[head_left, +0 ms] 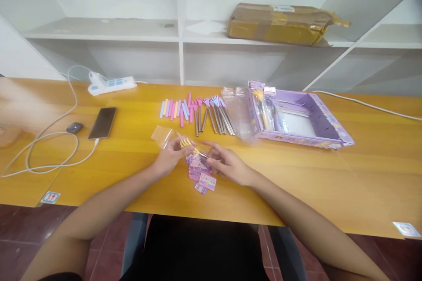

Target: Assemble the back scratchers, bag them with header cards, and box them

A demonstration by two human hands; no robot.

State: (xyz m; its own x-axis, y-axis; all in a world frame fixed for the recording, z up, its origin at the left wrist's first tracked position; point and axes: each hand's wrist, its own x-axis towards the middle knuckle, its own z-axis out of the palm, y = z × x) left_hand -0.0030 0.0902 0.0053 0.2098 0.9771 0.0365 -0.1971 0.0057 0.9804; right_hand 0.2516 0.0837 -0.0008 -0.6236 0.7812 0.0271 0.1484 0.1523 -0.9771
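Note:
My left hand (169,157) is closed around a small clear plastic sleeve (162,135) and the yellow claw-shaped head of a little back scratcher (186,142). My right hand (227,163) pinches the scratcher's thin metal stem, fingers curled. Under both hands lies a pile of pink and purple header cards (201,174) on the yellow table (329,175). Behind them a row of pastel handle sleeves (176,109) lies beside a row of metal scratchers with coloured heads (214,114).
A purple display box (316,116) with packaged scratchers stands at the right, with empty clear bags (239,112) beside it. A phone (103,123), a mouse (74,127), a cable and a power strip (112,84) lie at the left. A cardboard parcel (283,24) rests on the white shelf.

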